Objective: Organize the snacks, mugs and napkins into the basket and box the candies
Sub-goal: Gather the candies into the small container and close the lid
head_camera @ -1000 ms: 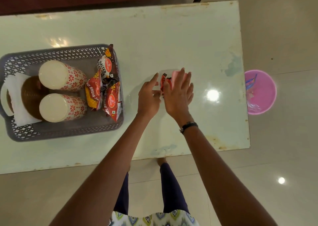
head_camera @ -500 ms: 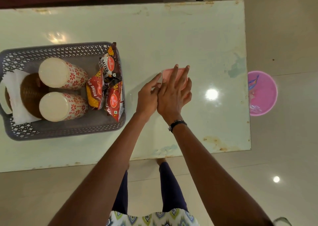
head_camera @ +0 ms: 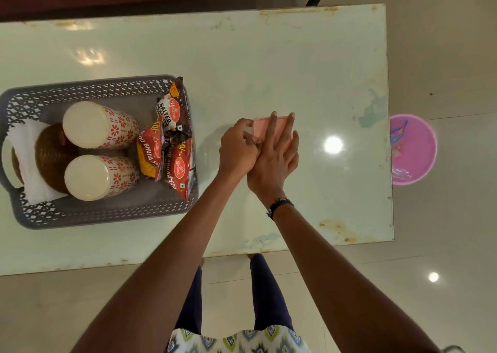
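A small pink box (head_camera: 262, 126) lies on the white table, its lid down so the candies are hidden. My right hand (head_camera: 274, 161) lies flat on the lid with fingers spread. My left hand (head_camera: 236, 151) pinches the box's left edge with curled fingers. To the left stands a grey lattice basket (head_camera: 107, 213). It holds two upturned floral mugs (head_camera: 102, 124) (head_camera: 105, 176), white napkins (head_camera: 29, 164) with a brown round thing among them, and several red snack packets (head_camera: 172, 148) along its right side.
A pink round tub (head_camera: 414, 148) sits on the floor past the table's right edge (head_camera: 390, 137). A dark red surface runs along the far side of the table. My legs stand at the table's near edge.
The pink lid has come down over the red candies, which no longer show. My right hand has flattened on it and my left hand has curled onto its left edge.
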A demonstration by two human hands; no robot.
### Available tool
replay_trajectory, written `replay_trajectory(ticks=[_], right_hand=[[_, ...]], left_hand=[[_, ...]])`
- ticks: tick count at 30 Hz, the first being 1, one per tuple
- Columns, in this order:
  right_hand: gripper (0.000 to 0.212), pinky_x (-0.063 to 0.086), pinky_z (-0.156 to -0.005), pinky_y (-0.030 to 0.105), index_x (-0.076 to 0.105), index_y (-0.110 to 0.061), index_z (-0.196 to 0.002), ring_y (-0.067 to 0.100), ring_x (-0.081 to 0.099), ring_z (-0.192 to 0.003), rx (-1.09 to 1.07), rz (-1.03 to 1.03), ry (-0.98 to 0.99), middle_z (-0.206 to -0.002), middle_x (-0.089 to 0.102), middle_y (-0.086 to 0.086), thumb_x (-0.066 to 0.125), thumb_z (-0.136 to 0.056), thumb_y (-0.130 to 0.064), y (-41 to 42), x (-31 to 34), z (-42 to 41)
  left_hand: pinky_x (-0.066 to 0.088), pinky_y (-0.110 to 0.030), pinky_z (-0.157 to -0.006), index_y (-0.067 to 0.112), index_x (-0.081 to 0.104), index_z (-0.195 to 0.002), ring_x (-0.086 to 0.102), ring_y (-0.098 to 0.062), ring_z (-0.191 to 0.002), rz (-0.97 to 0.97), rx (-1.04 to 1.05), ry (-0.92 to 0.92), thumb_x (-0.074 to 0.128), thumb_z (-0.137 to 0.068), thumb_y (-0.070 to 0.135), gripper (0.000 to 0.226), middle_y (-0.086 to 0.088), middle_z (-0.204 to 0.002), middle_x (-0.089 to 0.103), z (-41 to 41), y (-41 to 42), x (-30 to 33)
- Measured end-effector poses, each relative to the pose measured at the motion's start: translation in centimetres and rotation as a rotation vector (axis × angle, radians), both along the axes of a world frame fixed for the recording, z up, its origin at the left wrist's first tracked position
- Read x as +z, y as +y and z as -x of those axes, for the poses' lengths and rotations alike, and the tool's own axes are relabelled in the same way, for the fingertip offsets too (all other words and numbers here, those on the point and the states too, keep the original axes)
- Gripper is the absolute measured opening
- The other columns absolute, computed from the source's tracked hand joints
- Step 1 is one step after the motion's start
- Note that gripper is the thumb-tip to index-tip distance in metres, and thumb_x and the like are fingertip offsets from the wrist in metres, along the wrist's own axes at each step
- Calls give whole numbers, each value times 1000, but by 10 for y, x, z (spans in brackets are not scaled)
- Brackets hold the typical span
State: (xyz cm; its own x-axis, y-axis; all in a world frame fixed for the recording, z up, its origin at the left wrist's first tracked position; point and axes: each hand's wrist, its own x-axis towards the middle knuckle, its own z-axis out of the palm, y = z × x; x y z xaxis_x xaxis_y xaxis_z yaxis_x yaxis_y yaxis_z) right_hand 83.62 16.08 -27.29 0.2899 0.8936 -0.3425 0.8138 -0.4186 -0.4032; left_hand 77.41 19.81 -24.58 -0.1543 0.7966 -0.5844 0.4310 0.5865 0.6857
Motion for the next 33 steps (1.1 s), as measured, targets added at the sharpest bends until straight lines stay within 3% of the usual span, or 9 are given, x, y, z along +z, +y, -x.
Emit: replay_trajectory(ticks=[6, 9, 12, 15, 18, 22, 25, 30, 33], right_hand=[[73, 19, -110, 48, -6, -32, -150, 34, 0, -145, 40, 67, 57, -158, -19, 3, 43, -96, -38, 3, 5, -5], [64, 25, -108, 48, 1, -31, -150, 31, 9, -143, 61, 28, 128, -160, -13, 2, 34, -96, -37, 5, 10, -12], [61, 37, -103, 39, 11, -24, -151, 26, 30, -138, -129, -108, 564, -158, 16, 3, 35, -95, -30, -1, 9, -32], [54, 50, -83, 16, 35, -24, -143, 14, 53, -116, -470, -77, 814, -136, 50, 1, 56, -94, -27, -16, 6, -49], [43, 53, -82, 24, 62, -24, -120, 16, 62, -103, -588, 1, 757, -115, 64, -1, 70, -81, -40, -21, -5, -58], [37, 56, -76, 24, 68, -21, -110, 14, 65, -89, -719, 6, 918, -92, 65, -4, 77, -76, -32, -18, -5, -63], [38, 56, -71, 22, 68, -20, -112, 14, 62, -80, -708, -25, 889, -78, 55, -5, 77, -76, -30, -16, -5, -63], [48, 58, -74, 20, 59, -21, -129, 21, 62, -101, -570, -1, 822, -106, 53, 3, 69, -84, -36, -16, -7, -65], [46, 57, -73, 19, 56, -22, -131, 23, 63, -106, -454, 35, 876, -120, 57, 12, 64, -88, -36, -19, -8, -53]], left_hand=[[54, -45, -84, 17, 54, -110, 64, -26, -92, 58, -37, 53, 52, -85, 1, 30, -10, -103, 63, -4, 8, 7], [54, -46, -85, 17, 53, -113, 63, -27, -96, 75, -16, 54, 50, -87, 1, 30, -12, -109, 62, -6, 7, 11], [53, -43, -87, 11, 54, -114, 61, -27, -101, 61, 40, 70, 46, -92, 3, 25, -11, -114, 62, -10, -3, 13], [53, -42, -84, 6, 55, -111, 63, -29, -98, 55, 90, 54, 56, -90, 9, 21, -13, -112, 65, -12, -20, 10], [57, -48, -81, 4, 59, -102, 66, -32, -92, 71, 156, 7, 64, -86, 11, 19, -16, -105, 67, -10, -36, 6], [57, -49, -80, 1, 62, -94, 67, -35, -86, 97, 213, -47, 65, -86, 13, 14, -19, -97, 68, -9, -42, 0], [57, -49, -80, 0, 61, -94, 67, -36, -87, 97, 218, -53, 65, -86, 13, 16, -21, -98, 68, -10, -40, -2], [55, -47, -84, 1, 61, -98, 66, -34, -91, 34, 175, 5, 62, -88, 12, 15, -18, -101, 66, -11, -44, 4], [49, -35, -93, 5, 48, -124, 54, -28, -116, -53, 29, 212, 55, -90, 5, 34, -13, -127, 53, -8, -49, 13]])
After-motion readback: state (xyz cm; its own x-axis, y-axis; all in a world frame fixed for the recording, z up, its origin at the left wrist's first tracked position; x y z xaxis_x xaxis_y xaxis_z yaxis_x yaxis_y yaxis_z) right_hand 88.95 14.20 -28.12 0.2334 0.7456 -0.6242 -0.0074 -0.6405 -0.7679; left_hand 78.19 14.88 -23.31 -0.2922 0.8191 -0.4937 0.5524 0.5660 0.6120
